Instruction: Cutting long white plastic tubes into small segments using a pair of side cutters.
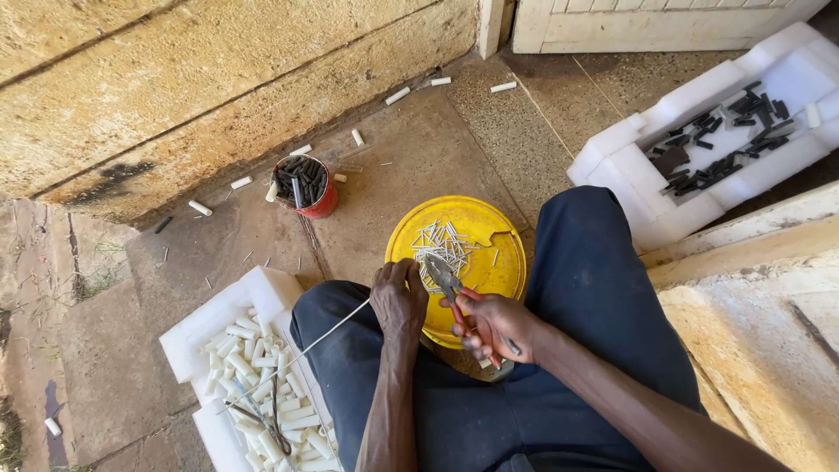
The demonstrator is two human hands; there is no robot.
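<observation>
Both forearms are bare, with no sleeves, watch or rings showing on the left hand (398, 301) or the right hand (494, 322); below and beside the hands, dark navy trousers (603, 297) cover the legs, creased at the knees

From my remote feed: sunlight falls across a rough, yellow-plastered wall (201, 79) streaked with dark stains, meeting a speckled concrete floor (419, 157) cut by joint lines. A white-painted door frame (647, 22) stands at the top. A pale stone step (760, 297) runs along the right; at far left lies what may be bare earth with sparse grass (35, 288).
</observation>
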